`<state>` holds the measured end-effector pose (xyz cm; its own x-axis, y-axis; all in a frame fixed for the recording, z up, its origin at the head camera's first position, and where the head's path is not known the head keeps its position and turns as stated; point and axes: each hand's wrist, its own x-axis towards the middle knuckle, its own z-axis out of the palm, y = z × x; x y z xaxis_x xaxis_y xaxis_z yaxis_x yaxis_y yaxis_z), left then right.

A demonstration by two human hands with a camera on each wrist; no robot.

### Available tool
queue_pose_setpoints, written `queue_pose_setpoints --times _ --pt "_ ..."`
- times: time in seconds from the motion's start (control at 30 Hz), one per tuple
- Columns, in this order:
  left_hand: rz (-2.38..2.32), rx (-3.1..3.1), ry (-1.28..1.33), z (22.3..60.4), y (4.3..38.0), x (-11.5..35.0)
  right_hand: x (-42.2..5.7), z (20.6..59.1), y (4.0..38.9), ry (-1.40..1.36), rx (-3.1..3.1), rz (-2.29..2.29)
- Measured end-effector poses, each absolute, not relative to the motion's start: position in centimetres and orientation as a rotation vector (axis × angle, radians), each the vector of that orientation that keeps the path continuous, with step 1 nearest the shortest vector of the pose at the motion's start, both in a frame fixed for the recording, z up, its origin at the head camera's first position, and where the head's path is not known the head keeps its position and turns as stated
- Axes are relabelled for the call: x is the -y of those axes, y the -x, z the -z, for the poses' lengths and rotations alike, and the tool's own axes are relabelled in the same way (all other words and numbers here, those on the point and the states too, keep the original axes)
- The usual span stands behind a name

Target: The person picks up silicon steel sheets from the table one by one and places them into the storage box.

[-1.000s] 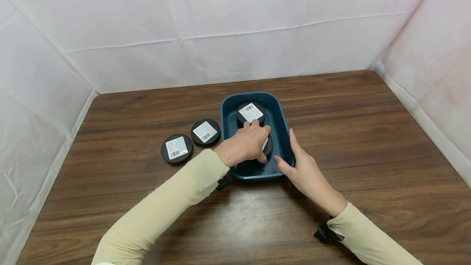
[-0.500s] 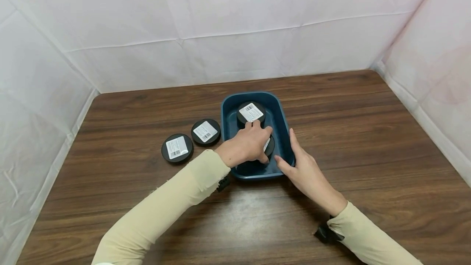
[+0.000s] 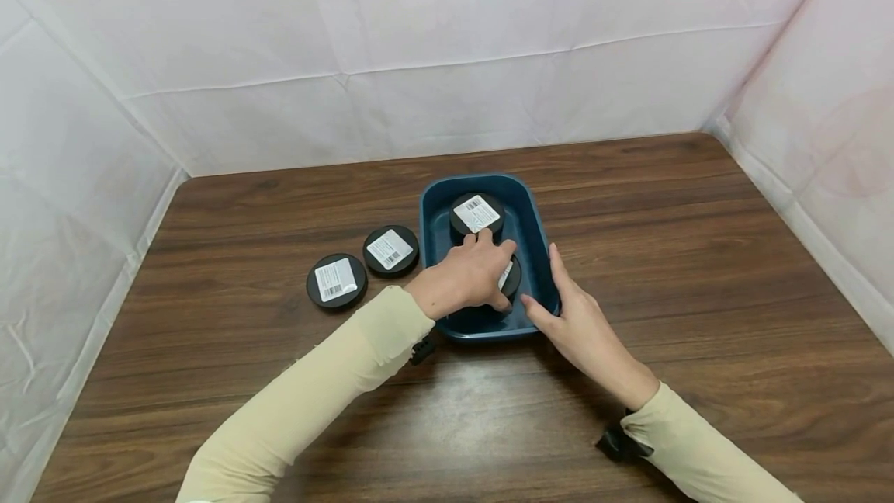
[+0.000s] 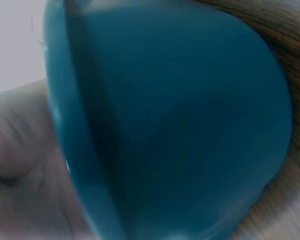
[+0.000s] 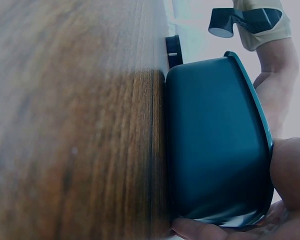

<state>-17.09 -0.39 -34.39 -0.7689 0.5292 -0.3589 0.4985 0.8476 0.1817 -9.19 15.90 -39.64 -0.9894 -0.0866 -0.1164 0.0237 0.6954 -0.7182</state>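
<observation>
My L hand [image 3: 464, 276] is down in the blue tray [image 3: 521, 227], fingers bent round a black disc [image 3: 513, 279], thumb at its near side; hand hides most of it, so can't tell how tight. Disc's in the tray's near half, white label partly showing. 2nd disc [image 3: 477, 213] lies flat at the far end, label up. My R hand [image 3: 590, 336] grips the tray's R wall nr the close corner, thumb by the rim, fingers outside. 3rd disc [image 3: 389, 251] & 4th disc [image 3: 337, 282] sit on the wood counter [image 3: 230, 270], L of the tray, labels up.
</observation>
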Motion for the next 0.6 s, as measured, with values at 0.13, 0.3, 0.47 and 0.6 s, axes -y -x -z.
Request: queue_pose_setpoints --times 0.13,0.3,0.47,0.6 --pt "-0.16 -2.642 -0.76 34.0 17.1 0.8 -15.9 39.6 9.2 0.059 -2.765 1.17" --pt "-0.196 -2.675 -0.782 33.6 16.9 1.2 -15.9 39.5 9.3 0.057 -2.767 1.165" --pt "-0.226 -2.694 -0.799 33.7 16.8 1.6 -15.9 39.5 9.3 0.052 -2.771 1.154" --pt "-0.284 -2.713 -0.802 33.9 16.6 2.0 -16.0 39.7 9.2 0.053 -2.763 1.159"
